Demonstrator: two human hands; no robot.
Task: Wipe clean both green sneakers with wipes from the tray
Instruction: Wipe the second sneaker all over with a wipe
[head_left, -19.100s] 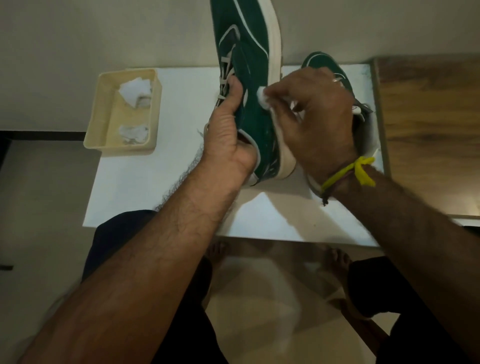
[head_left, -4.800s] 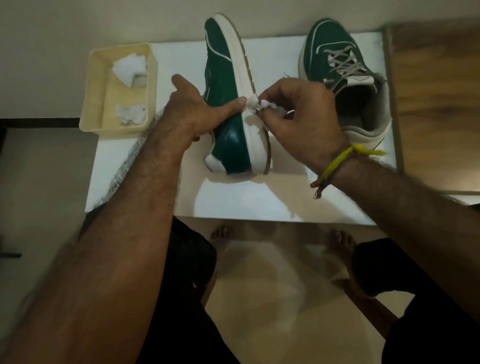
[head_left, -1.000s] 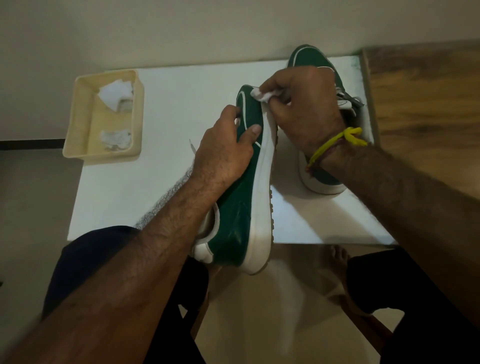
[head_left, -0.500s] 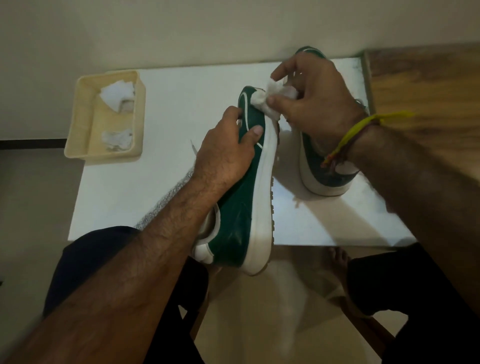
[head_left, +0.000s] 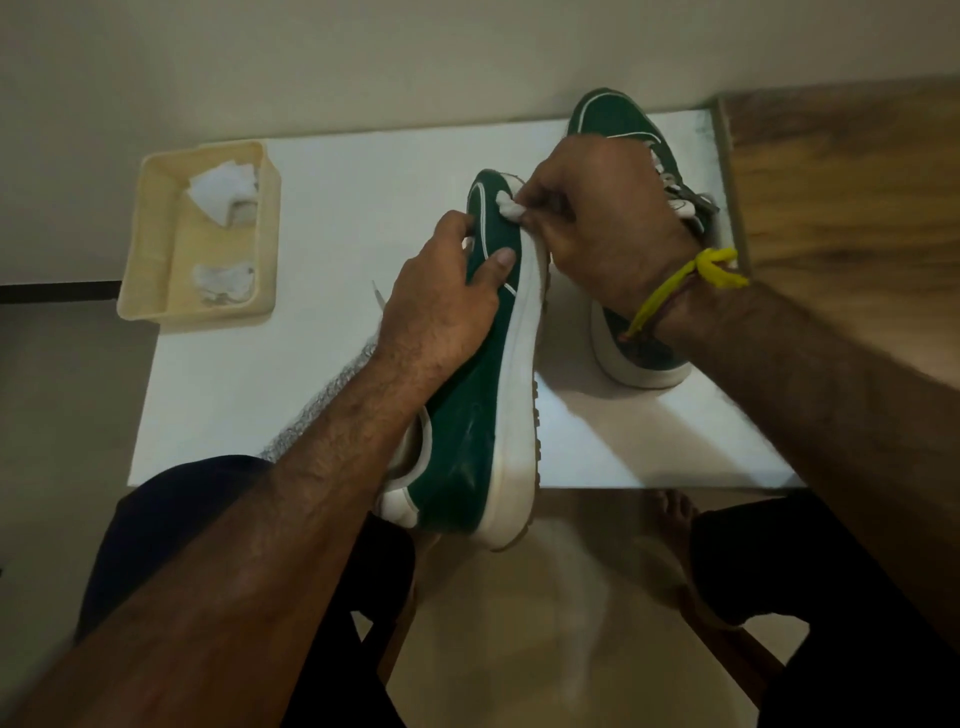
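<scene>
A cream plastic tray (head_left: 150, 244) holding crumpled white wipes (head_left: 224, 193) sits at the left end of the smooth white table (head_left: 332, 208) against a pale wall. The left hand (head_left: 441, 306) grips a green sneaker (head_left: 467, 431) tilted on edge; the right hand (head_left: 602, 223) pinches a wadded wipe (head_left: 509, 205) at its toe. The second sneaker (head_left: 618, 117) stands behind, beside a wood-grain surface (head_left: 841, 208).

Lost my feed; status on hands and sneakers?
Left hand grips held sneaker. Right hand pinches wipe at its toe. Second sneaker on table, nothing blocking.
</scene>
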